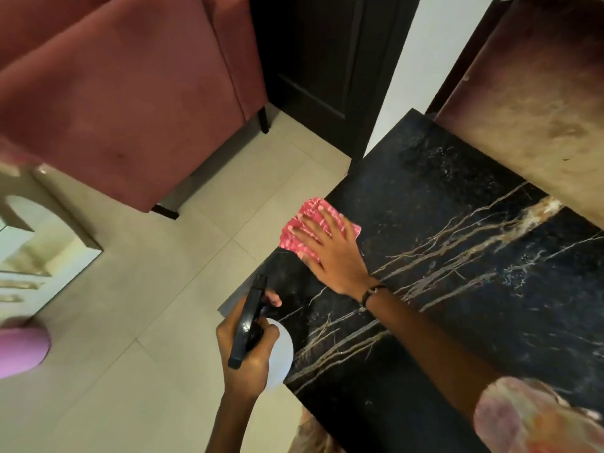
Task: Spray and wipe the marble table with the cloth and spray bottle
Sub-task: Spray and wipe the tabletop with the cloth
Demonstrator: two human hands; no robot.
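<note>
Where the black marble table [457,256] with pale gold veining meets its left edge, a folded pink patterned cloth [305,228] lies flat under the right hand [330,253], whose fingers are spread open and pressed on it. Just beside that edge, over the beige tiled floor [147,305], the left hand [250,354] has its fingers curled around a white spray bottle with a black trigger head [250,322] (index finger at the trigger). A dusty-red velvet sofa [130,93] stands beyond.

No readable text, label, brand, number or sign anywhere in view; spray bottle [253,325], cloth [313,228], marble table [457,256] show no legible markings.
</note>
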